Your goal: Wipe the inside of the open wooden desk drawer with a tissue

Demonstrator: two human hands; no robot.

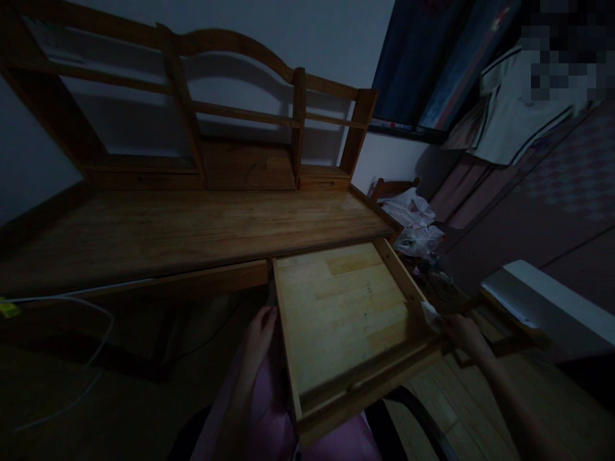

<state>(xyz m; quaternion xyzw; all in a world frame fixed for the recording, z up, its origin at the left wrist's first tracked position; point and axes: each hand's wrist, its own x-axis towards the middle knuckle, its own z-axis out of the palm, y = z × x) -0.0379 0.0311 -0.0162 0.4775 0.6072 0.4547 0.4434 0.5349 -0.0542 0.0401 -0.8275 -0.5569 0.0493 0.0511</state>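
A wooden drawer (336, 314) is pulled out from under the desk, and its pale bottom lies bare apart from a few small dark marks. My right hand (459, 330) is closed on a crumpled white tissue (431, 315) at the drawer's right wall, near the front corner. On the opposite side, my left hand (262, 326) is beside the outer face of the left wall with its fingers curled together. Whether it grips anything or touches the wall cannot be made out in the dim light.
The wooden desk (216, 221) carries a shelf unit (298, 121) at its back. A white cable (108, 320) hangs at the left. Plastic bags (413, 221) sit past the desk's right end. A white box-like object (552, 301) stands further right, and a white garment (514, 109) hangs above.
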